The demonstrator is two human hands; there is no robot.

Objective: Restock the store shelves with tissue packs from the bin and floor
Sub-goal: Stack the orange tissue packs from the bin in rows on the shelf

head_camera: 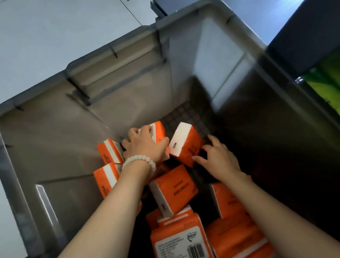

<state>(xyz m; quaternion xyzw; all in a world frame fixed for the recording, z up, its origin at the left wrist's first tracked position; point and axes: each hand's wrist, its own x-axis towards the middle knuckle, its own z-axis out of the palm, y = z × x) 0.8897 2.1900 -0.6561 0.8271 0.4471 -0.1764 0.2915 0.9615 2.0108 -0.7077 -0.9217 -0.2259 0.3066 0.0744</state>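
Both my arms reach down into a large grey plastic bin [42,101]. Several orange-and-white tissue packs lie loose on its bottom. My left hand [144,144], with a white bead bracelet on the wrist, grips one pack [158,129] at the far end of the pile. My right hand [217,157] has its fingers spread and touches the side of a tilted pack [186,144]. Another pack [174,189] lies between my forearms. A bigger pack with a barcode label [181,247] lies nearest me.
The bin stands on a pale tiled floor [38,37]. A dark shelf unit [309,28] rises at the right, with green goods [335,91] on it. More orange packs [108,151] lie left of my left wrist. The bin's far grid floor [190,113] is bare.
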